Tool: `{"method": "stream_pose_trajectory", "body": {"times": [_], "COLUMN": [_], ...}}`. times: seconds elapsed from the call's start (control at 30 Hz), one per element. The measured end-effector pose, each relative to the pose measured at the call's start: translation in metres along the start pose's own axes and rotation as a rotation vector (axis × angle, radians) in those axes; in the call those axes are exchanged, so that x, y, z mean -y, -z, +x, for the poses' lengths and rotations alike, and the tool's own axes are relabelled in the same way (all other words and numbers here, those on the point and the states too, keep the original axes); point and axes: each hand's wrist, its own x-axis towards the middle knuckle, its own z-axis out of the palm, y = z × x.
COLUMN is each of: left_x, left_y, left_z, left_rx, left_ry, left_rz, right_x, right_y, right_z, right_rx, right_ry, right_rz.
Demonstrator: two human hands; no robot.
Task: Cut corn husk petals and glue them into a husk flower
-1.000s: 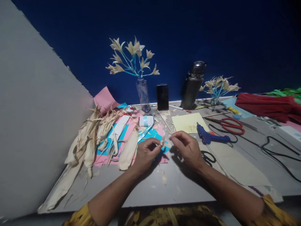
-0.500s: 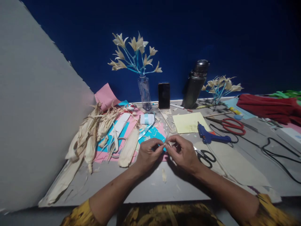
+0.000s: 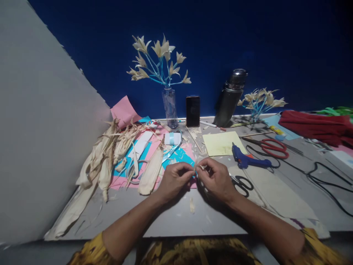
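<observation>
My left hand (image 3: 178,179) and my right hand (image 3: 215,179) meet fingertip to fingertip above the front of the table. Both are closed in a pinch. Whatever sits between the fingers is tiny and mostly hidden; a pale bit shows at the right fingertips. Under and behind the left hand lie blue paper (image 3: 179,157) and pink paper (image 3: 146,167) strewn with pale shreds. A broad piece of dried corn husk (image 3: 151,173) rests left of my left hand. Black-handled scissors (image 3: 242,185) lie just right of my right hand, their blades partly covered by it.
A glue gun (image 3: 249,158), red-handled scissors (image 3: 273,148) and a yellow paper (image 3: 222,143) lie to the right. Behind stand a glass vase (image 3: 169,106) of husk flowers, a phone (image 3: 192,111) and a leaning flask (image 3: 231,97). Corn husks (image 3: 92,162) pile up at left.
The hands stay almost in place, with fingertips still together; the right fingers have shifted slightly. The whole view has moved a little.
</observation>
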Motion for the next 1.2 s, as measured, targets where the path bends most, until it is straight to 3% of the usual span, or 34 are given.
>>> {"method": "stream_pose_trajectory", "body": {"times": [0.27, 0.4, 0.53, 0.73, 0.93, 1.2], "left_x": [0.008, 0.005, 0.005, 0.007, 0.006, 0.005], "left_y": [0.0, 0.004, 0.007, 0.008, 0.009, 0.005], "left_z": [0.003, 0.006, 0.007, 0.004, 0.003, 0.007], "left_rx": [-0.01, -0.038, -0.099, 0.001, 0.099, -0.006], "left_ry": [-0.041, 0.049, 0.042, -0.063, -0.104, 0.004], "left_rz": [0.023, -0.095, -0.133, -0.063, -0.008, -0.167], "right_x": [0.0, 0.003, 0.0, -0.004, 0.003, 0.008], "right_y": [0.0, 0.006, 0.012, 0.012, 0.016, 0.014], "right_z": [-0.001, -0.001, 0.002, 0.007, 0.006, 0.004], "right_rx": [0.03, 0.017, 0.006, 0.136, 0.22, 0.133], "right_ry": [0.007, 0.033, -0.066, -0.113, -0.113, -0.094], "right_rz": [0.023, 0.181, 0.342, 0.471, 0.507, 0.396]}}
